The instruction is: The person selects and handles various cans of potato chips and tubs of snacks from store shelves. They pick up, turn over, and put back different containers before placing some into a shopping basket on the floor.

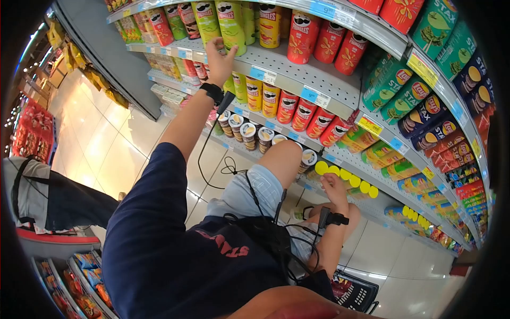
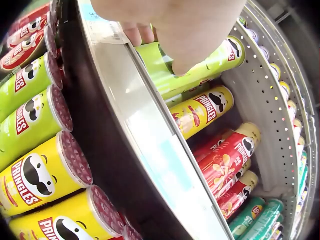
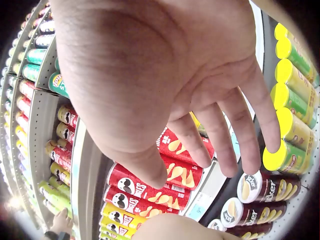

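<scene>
Well, green can [image 1: 230,26]: upright on the upper shelf [image 1: 276,56], top of the frame in the head view, left of centre.
Left hand [image 1: 219,64]: raised to the can's lower end, grip partly open, finger and thumb apart; firm hold or light touch, cannot tell.
Right hand [image 1: 333,186]: right of centre in the head view, grip wide open, fingers spread in the right wrist view, nothing held.
Handling: best to set the thumb and fingers on opposite sides of the can wall, squeezing only enough to stop slipping. Probably wise to lift slightly before drawing outward, keeping the base level and clear of the shelf lip.
Risk: likely knocking the green neighbour [image 1: 206,21], so close beside; ease away from it first.
Green cans near the left hand: two in front, at least one more behind.
Yellow can [image 1: 269,25], upper shelf: one in front.
Red cans [image 1: 304,37], right of the yellow: three in front.
Lower row: two green [image 1: 240,87], two yellow [image 1: 270,100], four red [image 1: 304,114].
Yellow lids [image 1: 333,171], cluster near the right hand: six.
Black wristbands [image 1: 212,93]: two, one per wrist.
</scene>
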{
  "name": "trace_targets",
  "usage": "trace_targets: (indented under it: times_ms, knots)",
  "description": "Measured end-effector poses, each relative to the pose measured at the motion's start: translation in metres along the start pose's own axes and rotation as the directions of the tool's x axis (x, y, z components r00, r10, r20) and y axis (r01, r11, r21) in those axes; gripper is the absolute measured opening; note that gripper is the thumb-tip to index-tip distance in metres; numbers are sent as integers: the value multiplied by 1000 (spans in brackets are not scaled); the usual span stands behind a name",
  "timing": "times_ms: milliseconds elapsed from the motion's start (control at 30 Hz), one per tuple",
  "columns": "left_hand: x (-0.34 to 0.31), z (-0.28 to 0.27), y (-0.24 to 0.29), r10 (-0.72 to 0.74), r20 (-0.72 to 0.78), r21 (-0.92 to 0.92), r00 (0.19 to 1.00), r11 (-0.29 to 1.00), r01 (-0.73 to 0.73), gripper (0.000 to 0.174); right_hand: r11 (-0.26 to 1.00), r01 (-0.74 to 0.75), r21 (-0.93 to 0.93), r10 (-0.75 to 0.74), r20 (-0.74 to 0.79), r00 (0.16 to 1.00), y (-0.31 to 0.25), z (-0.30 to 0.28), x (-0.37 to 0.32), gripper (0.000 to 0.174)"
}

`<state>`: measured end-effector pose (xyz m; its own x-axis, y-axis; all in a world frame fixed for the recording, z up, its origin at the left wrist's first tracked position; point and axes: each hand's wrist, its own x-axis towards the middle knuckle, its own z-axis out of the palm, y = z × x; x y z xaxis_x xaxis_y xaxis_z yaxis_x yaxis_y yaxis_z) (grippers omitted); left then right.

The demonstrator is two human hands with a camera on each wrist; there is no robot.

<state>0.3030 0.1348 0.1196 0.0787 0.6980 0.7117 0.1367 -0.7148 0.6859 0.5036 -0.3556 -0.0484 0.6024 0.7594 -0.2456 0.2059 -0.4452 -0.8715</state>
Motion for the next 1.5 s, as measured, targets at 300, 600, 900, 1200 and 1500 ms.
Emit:
trace_targets:
  times_ms: [300, 600, 900, 1200, 1500]
  knots:
    - [-9, -1, -6, 77, 16, 19, 997, 997, -77, 59, 1000, 23, 4, -23, -22, 999, -5, 5, -4, 38]
    - [-6, 3, -5, 68, 32, 98, 997, 993, -71, 58, 1000, 11, 5, -11, -26, 1000, -8, 6, -5, 37]
    - [-5, 6, -21, 83, 36, 83, 996, 993, -86, 59, 999, 29, -34, -29, -21, 999, 10, 6, 2, 38]
    - [-59, -37, 45, 486, 301, 320, 820, 759, -567, 76, 924, 225, 309, -187, -149, 971, -33, -44, -54, 39]
    - [-232, -41, 84, 147, 980, -160, -135, 983, -91, 83, 853, 226, 470, 314, -809, 496, 83, -146, -335, 34]
